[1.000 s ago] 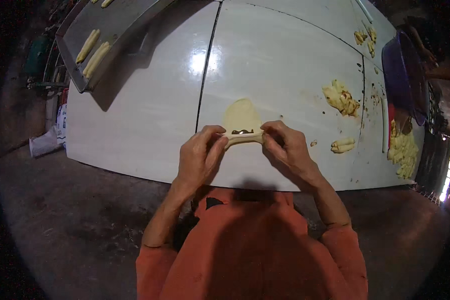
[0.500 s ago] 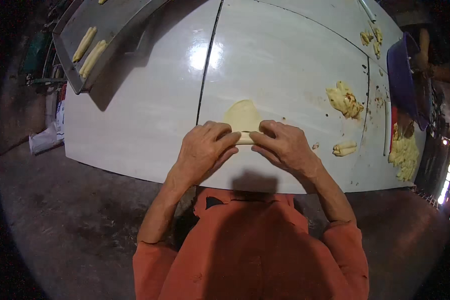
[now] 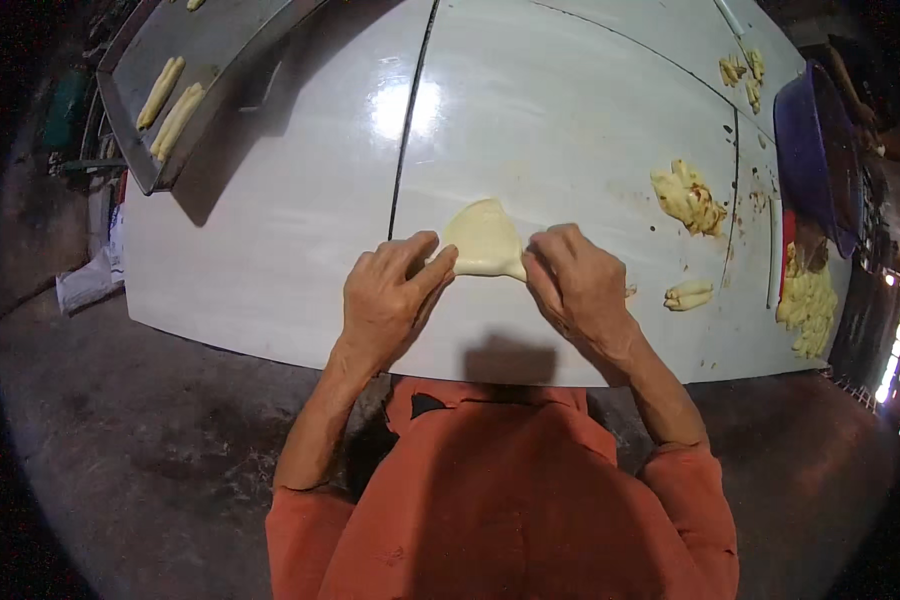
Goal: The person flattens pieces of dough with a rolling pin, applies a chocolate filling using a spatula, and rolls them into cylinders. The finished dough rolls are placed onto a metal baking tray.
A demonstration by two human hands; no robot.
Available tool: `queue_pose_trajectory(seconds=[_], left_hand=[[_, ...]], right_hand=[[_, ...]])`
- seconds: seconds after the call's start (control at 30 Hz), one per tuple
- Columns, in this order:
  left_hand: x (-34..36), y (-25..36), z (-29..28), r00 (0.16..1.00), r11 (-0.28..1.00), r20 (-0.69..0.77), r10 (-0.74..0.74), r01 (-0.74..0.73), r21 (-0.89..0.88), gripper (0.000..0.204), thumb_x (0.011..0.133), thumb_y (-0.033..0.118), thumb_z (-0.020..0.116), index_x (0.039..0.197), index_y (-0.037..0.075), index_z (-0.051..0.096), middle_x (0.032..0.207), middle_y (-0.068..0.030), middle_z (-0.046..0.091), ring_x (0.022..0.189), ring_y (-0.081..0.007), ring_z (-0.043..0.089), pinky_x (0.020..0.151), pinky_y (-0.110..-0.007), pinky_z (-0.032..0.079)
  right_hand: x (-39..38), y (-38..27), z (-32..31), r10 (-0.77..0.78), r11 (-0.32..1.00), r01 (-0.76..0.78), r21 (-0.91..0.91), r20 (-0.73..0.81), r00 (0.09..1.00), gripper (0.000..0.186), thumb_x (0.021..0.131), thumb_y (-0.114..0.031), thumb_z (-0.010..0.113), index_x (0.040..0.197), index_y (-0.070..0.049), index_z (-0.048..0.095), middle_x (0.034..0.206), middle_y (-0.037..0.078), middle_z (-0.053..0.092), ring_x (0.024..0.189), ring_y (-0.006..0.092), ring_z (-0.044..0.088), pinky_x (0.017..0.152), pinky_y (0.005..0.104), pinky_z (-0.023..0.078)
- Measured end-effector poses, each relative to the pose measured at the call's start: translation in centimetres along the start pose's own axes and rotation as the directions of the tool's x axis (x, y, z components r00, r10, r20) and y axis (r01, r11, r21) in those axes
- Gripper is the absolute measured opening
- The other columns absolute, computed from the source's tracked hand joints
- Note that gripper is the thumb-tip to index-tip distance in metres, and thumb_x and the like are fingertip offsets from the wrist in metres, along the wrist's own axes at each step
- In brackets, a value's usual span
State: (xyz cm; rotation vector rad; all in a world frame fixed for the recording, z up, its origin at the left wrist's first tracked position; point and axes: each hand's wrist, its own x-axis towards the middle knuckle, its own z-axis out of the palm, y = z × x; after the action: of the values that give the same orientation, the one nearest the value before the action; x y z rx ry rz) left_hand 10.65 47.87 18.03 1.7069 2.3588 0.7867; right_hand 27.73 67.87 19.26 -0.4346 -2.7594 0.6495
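A thin pale-yellow piece of dough [image 3: 484,238] lies on the white tabletop in front of me, rounded at the far side and straight along its near edge. My left hand [image 3: 390,293] pinches its near left corner between thumb and fingers. At the near right corner, my right hand [image 3: 580,288] grips the dough, which is drawn out slightly there. The fingertips partly hide both corners. Close to my right hand, on its right side, lies a small pair of dough strips [image 3: 688,295].
A metal tray [image 3: 167,180] at the far left holds several long dough sticks [image 3: 177,122]. A flattened dough lump with reddish-brown smears [image 3: 687,198] lies to the right. Farther right are a purple basin [image 3: 808,160] and a yellow dough mass [image 3: 810,305] near the table's edge.
My hands have moved apart, from the middle of the dough's near edge to its two corners. The near edge, rolled over under my thumbs before, now shows between them.
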Motion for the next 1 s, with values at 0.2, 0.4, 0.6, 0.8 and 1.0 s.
queue_pose_trajectory(seconds=[0.2, 0.4, 0.6, 0.8, 1.0], left_hand=[[0.4, -0.2, 0.6, 0.994, 0.997, -0.098, 0.043, -0.035, 0.073, 0.034, 0.091, 0.019, 0.077, 0.124, 0.016, 0.071, 0.123, -0.004, 0.066, 0.099, -0.0211, 0.065, 0.078, -0.038, 0.046], [2.2, 0.1, -0.9, 0.982, 0.985, 0.141, 0.127, -0.141, 0.096, 0.058, 0.097, 0.032, 0.063, 0.148, 0.007, 0.054, 0.152, -0.0098, 0.056, 0.138, -0.028, 0.051, 0.116, -0.053, 0.033], [3.5, -1.7, 0.7, 0.938, 0.955, 0.339, 0.066, -0.158, 0.251, 0.106, 0.086, 0.083, 0.048, 0.162, 0.012, 0.034, 0.169, -0.0098, 0.033, 0.158, -0.0332, 0.023, 0.126, -0.068, 0.01], [3.1, -2.2, 0.0, 0.965, 0.972, 0.251, 0.071, -0.123, 0.198, 0.095, 0.086, 0.074, 0.062, 0.156, 0.012, 0.046, 0.163, -0.0202, 0.038, 0.153, -0.0397, 0.032, 0.123, -0.066, 0.021], [2.3, -2.7, -0.6, 0.965, 0.963, 0.003, 0.264, -0.263, -0.066, 0.052, 0.074, 0.02, 0.09, 0.122, 0.017, 0.071, 0.119, -0.0106, 0.07, 0.11, -0.0313, 0.068, 0.096, -0.047, 0.055]], right_hand=[[-0.4, 1.2, 0.2, -0.167, 0.982, 0.171, -0.084, 0.044, 0.985, 0.017, 0.088, -0.014, 0.074, 0.102, -0.008, 0.065, 0.087, 0.005, 0.061, 0.066, 0.0211, 0.063, 0.055, 0.0363, 0.052], [1.7, 0.4, -1.4, -0.243, 0.967, 0.253, -0.01, 0.25, 0.937, 0.068, 0.098, -0.051, 0.061, 0.147, -0.004, 0.053, 0.148, 0.018, 0.057, 0.137, 0.0338, 0.052, 0.111, 0.05, 0.042], [1.1, 2.3, 0.2, -0.151, 0.946, 0.239, -0.219, 0.357, 0.922, 0.089, 0.095, -0.075, 0.044, 0.156, -0.01, 0.045, 0.165, 0.009, 0.041, 0.155, 0.0297, 0.031, 0.126, 0.065, 0.013], [1.0, 1.6, -1.2, -0.206, 0.966, 0.242, -0.091, 0.294, 0.933, 0.069, 0.09, -0.056, 0.068, 0.145, -0.015, 0.055, 0.153, 0.012, 0.052, 0.141, 0.0302, 0.049, 0.121, 0.0601, 0.029], [0.5, 1.8, 0.3, -0.371, 0.928, 0.372, 0.019, 0.143, 0.918, 0.022, 0.086, -0.017, 0.078, 0.105, -0.011, 0.07, 0.105, 0.007, 0.065, 0.09, 0.0241, 0.065, 0.09, 0.0434, 0.051]])
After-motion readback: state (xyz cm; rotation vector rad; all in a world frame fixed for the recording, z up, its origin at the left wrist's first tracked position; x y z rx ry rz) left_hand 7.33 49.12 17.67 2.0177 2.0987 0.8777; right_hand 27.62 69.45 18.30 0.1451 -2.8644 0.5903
